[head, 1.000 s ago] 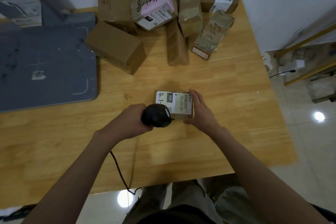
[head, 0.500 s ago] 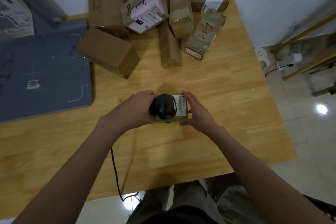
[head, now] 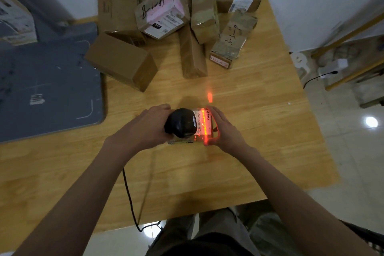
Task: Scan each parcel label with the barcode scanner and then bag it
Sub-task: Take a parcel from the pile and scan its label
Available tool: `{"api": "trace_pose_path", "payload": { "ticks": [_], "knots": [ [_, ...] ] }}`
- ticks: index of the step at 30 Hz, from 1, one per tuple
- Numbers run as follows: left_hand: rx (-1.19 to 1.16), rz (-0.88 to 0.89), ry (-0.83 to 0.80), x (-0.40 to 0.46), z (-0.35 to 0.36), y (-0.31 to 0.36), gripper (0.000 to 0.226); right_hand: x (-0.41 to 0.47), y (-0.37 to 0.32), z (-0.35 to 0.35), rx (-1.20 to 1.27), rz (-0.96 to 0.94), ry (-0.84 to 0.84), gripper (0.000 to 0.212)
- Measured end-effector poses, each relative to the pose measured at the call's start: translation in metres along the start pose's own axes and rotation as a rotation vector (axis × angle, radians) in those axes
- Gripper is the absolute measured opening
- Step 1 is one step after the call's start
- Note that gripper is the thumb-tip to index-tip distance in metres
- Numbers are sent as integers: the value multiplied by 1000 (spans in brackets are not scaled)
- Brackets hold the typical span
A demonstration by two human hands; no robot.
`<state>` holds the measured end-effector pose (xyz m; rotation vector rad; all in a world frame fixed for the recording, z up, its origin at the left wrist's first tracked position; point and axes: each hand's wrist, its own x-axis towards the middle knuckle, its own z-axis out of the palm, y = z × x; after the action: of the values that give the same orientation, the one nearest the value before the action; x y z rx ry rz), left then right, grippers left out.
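A wooden table [head: 239,164] filled most of the frame, with a grey mat [head: 47,87] laid at its left edge and a heap of cardboard parcels [head: 172,25] piled along the upper centre. At mid-frame a small parcel [head: 204,125] was lain flat on the wood, steadied by the right hand [head: 225,129], whose straight fingers were pressed against its right side. The black barcode scanner [head: 181,123] was gripped by the curled fingers of the left hand [head: 149,129] just over the parcel's left part (its cord trailed down off the near edge), and a red beam [head: 204,123] was cast along the white label.
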<state>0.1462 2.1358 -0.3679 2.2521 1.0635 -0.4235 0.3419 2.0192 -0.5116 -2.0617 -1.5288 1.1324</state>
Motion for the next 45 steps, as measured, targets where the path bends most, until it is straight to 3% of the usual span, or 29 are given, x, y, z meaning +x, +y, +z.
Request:
{"api": "trace_pose_path", "payload": {
  "ticks": [24,30,33,38,45],
  "knots": [
    [71,-14,50,9,-14,5,26,3,-1,-4,-46,2,-35,121],
    [54,-44,44,2,-6,4,21,-16,-9,-5,-45,22,11,116],
    [49,-18,57,-6,2,5,24,-45,-6,4,68,75,67,115],
    [87,64,29,-16,27,17,25,-120,-1,25,278,275,214,85],
    [98,314,-179,-52,86,68,11,-245,9,76,640,522,507,53]
  ]
}}
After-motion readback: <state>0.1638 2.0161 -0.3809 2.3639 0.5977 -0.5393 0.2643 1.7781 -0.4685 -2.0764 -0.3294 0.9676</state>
